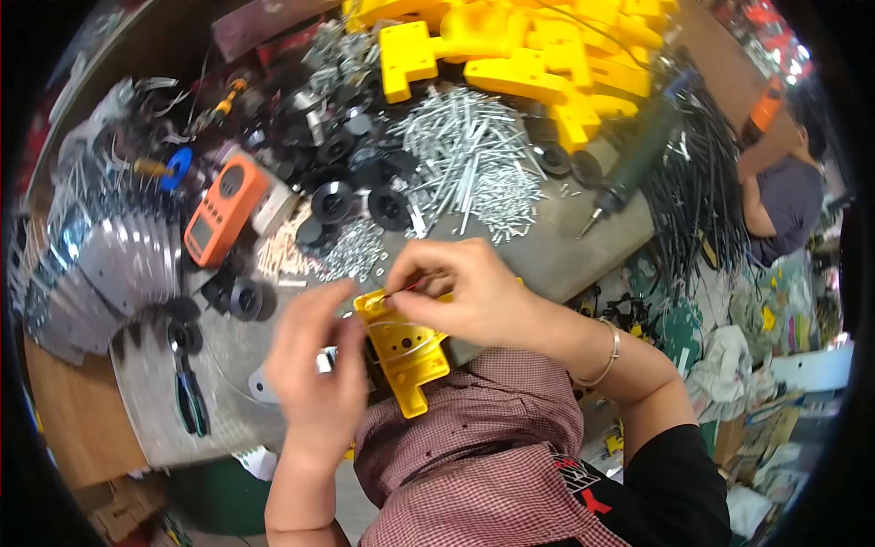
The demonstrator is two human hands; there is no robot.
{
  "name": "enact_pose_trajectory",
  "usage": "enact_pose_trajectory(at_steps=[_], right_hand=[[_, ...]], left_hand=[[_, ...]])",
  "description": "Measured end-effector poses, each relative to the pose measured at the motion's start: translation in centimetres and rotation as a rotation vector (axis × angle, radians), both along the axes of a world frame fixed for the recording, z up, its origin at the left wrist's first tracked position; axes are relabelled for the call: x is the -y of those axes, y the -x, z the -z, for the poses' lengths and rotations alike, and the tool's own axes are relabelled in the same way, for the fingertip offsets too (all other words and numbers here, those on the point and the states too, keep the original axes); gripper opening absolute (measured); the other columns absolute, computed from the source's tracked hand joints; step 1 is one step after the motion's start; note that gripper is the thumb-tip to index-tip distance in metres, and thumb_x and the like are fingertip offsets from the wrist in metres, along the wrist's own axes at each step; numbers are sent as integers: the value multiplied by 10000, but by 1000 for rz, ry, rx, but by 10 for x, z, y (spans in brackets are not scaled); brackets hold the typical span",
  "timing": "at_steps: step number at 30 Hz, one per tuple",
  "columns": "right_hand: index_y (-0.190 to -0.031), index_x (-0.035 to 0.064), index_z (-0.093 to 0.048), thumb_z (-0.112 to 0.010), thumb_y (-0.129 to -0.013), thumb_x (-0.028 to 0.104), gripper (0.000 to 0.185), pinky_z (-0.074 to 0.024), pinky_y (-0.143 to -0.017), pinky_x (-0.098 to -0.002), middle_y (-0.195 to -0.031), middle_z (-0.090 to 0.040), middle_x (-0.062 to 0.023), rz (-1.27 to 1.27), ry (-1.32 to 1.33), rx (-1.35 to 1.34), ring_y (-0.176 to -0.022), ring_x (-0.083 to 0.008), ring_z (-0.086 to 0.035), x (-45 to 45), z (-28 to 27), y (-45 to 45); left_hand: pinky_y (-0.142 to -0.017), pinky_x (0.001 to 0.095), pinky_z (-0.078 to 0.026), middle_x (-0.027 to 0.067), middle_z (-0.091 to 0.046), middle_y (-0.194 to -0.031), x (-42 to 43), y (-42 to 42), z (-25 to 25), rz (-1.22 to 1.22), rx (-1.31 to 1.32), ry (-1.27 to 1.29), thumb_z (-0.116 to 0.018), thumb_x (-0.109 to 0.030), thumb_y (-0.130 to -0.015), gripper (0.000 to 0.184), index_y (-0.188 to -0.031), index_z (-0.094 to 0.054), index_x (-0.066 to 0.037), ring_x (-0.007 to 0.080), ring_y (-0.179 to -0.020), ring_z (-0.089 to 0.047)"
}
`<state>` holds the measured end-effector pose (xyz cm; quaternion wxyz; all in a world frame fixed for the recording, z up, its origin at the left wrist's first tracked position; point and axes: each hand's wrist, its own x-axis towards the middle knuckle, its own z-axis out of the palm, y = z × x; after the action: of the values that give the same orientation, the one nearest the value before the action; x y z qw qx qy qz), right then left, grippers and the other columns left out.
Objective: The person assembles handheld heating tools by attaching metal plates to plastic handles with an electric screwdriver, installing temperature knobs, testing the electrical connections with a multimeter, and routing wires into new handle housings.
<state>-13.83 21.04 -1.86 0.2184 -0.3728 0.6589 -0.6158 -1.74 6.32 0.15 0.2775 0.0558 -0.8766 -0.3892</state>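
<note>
A yellow plastic housing half [421, 366] with a hollow inside rests at the table's near edge, against the checked apron. My right hand [469, 290] is over its upper end, with thumb and fingers pinched on a thin wire that shows a bit of red. A thin pale wire curves across the housing. My left hand [317, 360], blurred by motion, is just left of the housing, thumb and fingers apart with nothing visible between them. A small shiny metal part shows partly behind it.
Beyond my hands lie a pile of screws [469, 164], yellow housings [529, 68], black round parts [333, 202] and an orange meter [225, 210]. Pliers [189, 387] lie left; an electric screwdriver [638, 150] and black cables [697, 182] lie right. Another person [788, 196] is at far right.
</note>
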Motion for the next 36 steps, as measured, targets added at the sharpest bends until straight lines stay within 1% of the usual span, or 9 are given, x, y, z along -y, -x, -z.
enact_pose_trajectory(at_steps=[4, 11, 13, 19, 23, 29, 32, 34, 36], right_hand=[[-895, -29, -623, -652, -818, 2, 87, -505, -639, -229, -798, -651, -56, -36, -36, 181, -725, -63, -599, -6, -17, 2], [-817, -2, -657, -711, -757, 49, 96, -440, -539, -247, -696, -592, -44, 0, -215, -262, -571, -96, -521, -15, -24, 9], [-814, -2, -659, -707, -752, 44, 90, -435, -536, -249, -689, -584, -40, 11, -239, -287, -563, -97, -512, -17, -23, 10], [-803, -2, -664, -690, -744, 26, 70, -418, -530, -246, -678, -566, -33, 34, -321, -230, -558, -82, -486, -23, -28, 11], [-796, -7, -660, -685, -751, 21, 59, -417, -527, -243, -676, -561, -31, 42, -304, -223, -563, -71, -483, -22, -29, 11], [-772, 15, -644, -682, -766, -16, 49, -352, -503, -206, -705, -535, 4, 16, -226, -260, -572, -31, -441, -16, -26, 1], [-777, 24, -622, -683, -758, 2, 67, -398, -502, -234, -708, -547, -35, 32, -259, -456, -567, -92, -507, -16, -29, 1], [-775, 36, -615, -685, -756, 53, 75, -446, -539, -282, -736, -562, -53, 18, -295, -537, -619, -158, -557, -15, -20, 0], [-773, 48, -607, -687, -754, 103, 99, -495, -575, -330, -764, -576, -70, 5, -333, -613, -672, -224, -607, -12, -13, -5]], left_hand=[[-667, 291, -520, 130, -654, -964, -13, 11, 15, 121, 86, -286, -655, 30, -818, 350, -1160, -598, -18, 195, -753, -658], [-621, 302, -509, 108, -630, -832, -7, 15, 12, 173, 82, -169, -663, 1, -816, 173, -987, -642, -7, 226, -692, -639], [-588, 272, -448, 90, -606, -755, -9, 18, 15, 141, 60, -152, -658, 21, -803, 71, -873, -650, 8, 169, -626, -574], [-552, 305, -467, 100, -595, -760, -10, 20, 17, 137, 42, -161, -656, -2, -816, 69, -885, -654, -9, 228, -634, -603], [-584, 284, -449, 84, -598, -745, -11, 19, 16, 119, 49, -157, -662, 31, -797, 68, -859, -650, 7, 181, -640, -579], [-590, 311, -469, 80, -607, -777, -7, 14, 12, 123, -98, 289, -691, 58, -752, 139, -868, -657, -9, 193, -668, -606], [-585, 285, -452, 70, -609, -792, 6, 9, 14, 132, -83, 249, -691, 42, -754, 118, -855, -664, -12, 167, -669, -584], [-593, 256, -433, 55, -609, -804, 14, 6, 17, 105, 14, -140, -693, 23, -754, 94, -840, -671, -9, 152, -675, -555], [-640, 250, -424, 41, -608, -807, 14, 5, 18, 89, 31, -263, -698, -2, -756, 81, -834, -678, -5, 149, -726, -539]])
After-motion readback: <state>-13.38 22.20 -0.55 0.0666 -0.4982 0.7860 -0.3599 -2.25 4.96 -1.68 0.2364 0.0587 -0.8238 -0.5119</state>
